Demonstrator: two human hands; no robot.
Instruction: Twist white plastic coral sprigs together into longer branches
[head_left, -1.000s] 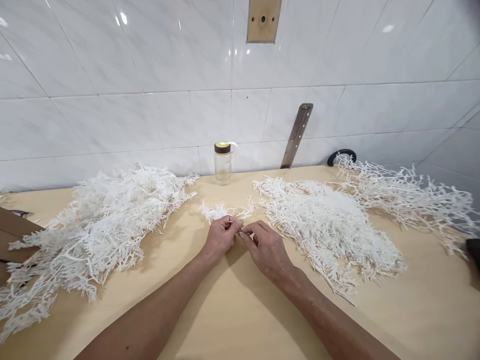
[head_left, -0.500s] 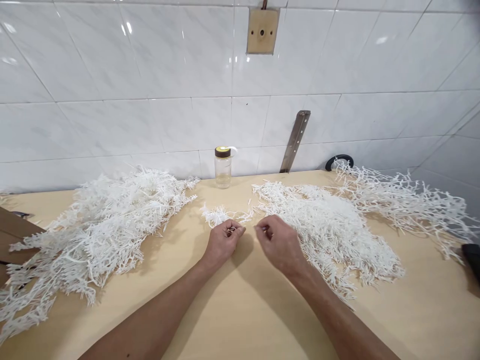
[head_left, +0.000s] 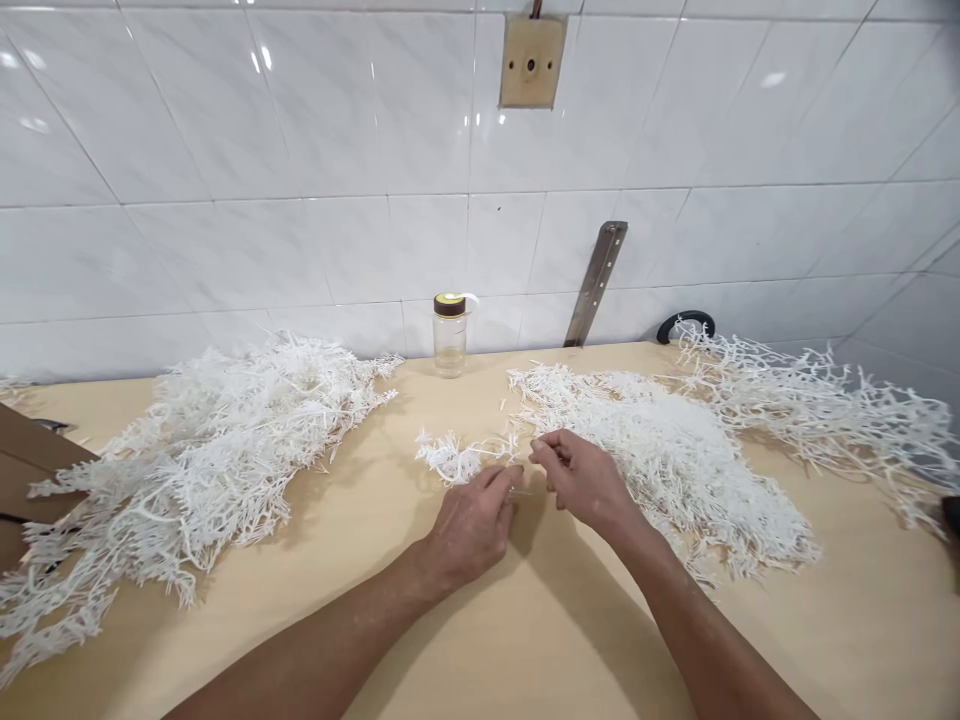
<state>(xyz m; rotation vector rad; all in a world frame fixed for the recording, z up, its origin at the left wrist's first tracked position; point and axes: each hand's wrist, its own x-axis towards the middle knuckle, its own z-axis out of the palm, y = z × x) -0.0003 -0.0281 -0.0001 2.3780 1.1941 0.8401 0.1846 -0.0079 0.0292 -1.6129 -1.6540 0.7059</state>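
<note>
My left hand (head_left: 474,522) is closed in a pinch over the tabletop, fingers turned to the right, with thin pale strands showing at the fingertips. Just beyond its knuckles lies a small white branched sprig (head_left: 454,457), like moulded plastic; its thin end reaches toward the gap between my hands. My right hand (head_left: 586,478) is pinched closed a short way to the right, and whatever its fingers hold is too small to make out. Behind that hand spreads a flat heap of short white strands (head_left: 675,450).
A larger pile of white branched sprigs (head_left: 217,450) covers the table's left, beside a brown cardboard piece (head_left: 37,460). Looser white branches (head_left: 817,400) lie far right near a black ring-shaped object (head_left: 686,325). A clear lidded bottle (head_left: 449,345) and a metal strip (head_left: 597,285) stand by the tiled wall.
My left hand has shifted right and nearer me, turning so its back shows. My right hand has moved slightly right. The small sprig has slid a little right and closer.
</note>
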